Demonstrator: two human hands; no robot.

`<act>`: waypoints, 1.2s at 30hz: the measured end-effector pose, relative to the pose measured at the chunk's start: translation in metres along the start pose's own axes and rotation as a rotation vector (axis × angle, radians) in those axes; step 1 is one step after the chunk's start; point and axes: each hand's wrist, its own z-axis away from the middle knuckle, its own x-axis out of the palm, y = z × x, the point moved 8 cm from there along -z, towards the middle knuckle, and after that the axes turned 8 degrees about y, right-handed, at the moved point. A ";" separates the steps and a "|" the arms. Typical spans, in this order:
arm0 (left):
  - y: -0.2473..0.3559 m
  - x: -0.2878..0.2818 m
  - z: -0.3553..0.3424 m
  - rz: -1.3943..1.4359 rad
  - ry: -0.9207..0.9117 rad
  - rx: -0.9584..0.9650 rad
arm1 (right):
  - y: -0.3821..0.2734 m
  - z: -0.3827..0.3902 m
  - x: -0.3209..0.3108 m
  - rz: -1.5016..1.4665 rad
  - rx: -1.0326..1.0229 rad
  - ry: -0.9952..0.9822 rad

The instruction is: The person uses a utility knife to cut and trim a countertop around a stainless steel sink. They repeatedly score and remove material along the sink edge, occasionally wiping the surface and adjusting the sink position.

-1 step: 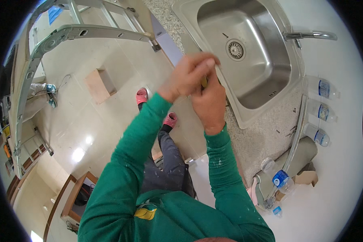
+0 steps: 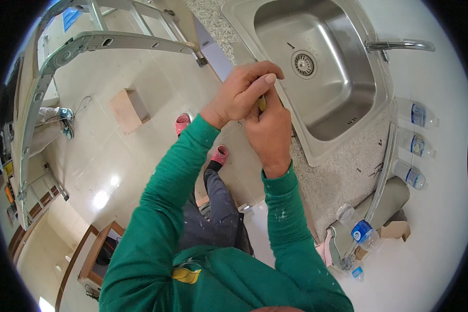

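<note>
My two hands meet just left of the steel sink (image 2: 270, 61). My right hand (image 2: 270, 132) is closed in a fist around a tool with a yellow handle (image 2: 262, 104); only a small piece of it shows between the hands, so its kind is hidden. Above it, my left hand (image 2: 240, 93) curls over the top of the same handle, fingers bent and thumb laid along the forefinger. A dark screw-like piece (image 2: 290, 46) lies in the basin near the round drain (image 2: 303, 63).
Several dark screws (image 2: 375, 169) lie on the speckled countertop (image 2: 338, 179). Water bottles (image 2: 364, 233) stand or lie along its right side, by a chrome faucet (image 2: 400, 46). On the tiled floor are a wooden box (image 2: 125, 112) and an aluminium ladder (image 2: 41, 93). Another person's shoe (image 2: 66, 114) shows far left.
My left hand has shifted very slightly and looks sharper than before, with the fingers still over the handle. My right hand has moved a touch to the left.
</note>
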 end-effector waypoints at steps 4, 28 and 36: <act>0.009 0.020 0.011 -0.449 -0.043 0.340 | 0.017 0.019 -0.015 -0.055 -0.124 0.038; 0.002 -0.020 -0.014 -0.253 0.075 0.252 | -0.004 -0.018 0.025 0.006 -0.040 -0.024; -0.007 -0.014 -0.024 -0.157 0.111 0.104 | -0.003 -0.036 0.015 0.012 -0.249 0.028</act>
